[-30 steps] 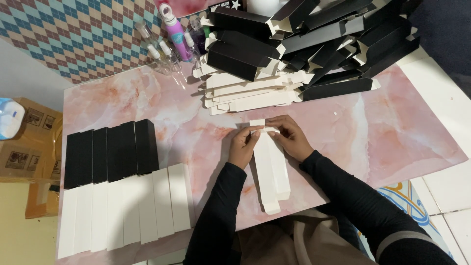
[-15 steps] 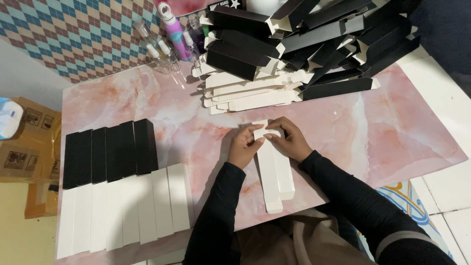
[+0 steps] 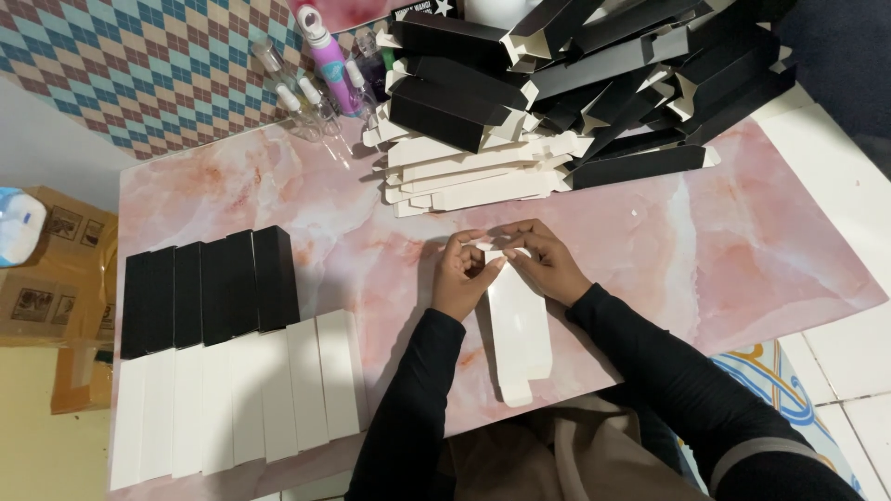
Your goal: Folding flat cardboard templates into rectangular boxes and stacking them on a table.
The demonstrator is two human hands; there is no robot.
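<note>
A long white carton (image 3: 518, 325) lies on the pink marbled tabletop (image 3: 742, 260), its far end pointing at the stack of flat white blanks (image 3: 473, 181) and its near end over the tabletop's front edge. The left hand (image 3: 461, 276) and the right hand (image 3: 548, 264) both pinch the small flaps at that far end. It looks like thin card: light, hollow, easily creased, best taken by its long edges. A row of finished black and white cartons (image 3: 232, 353) lies well apart from it.
</note>
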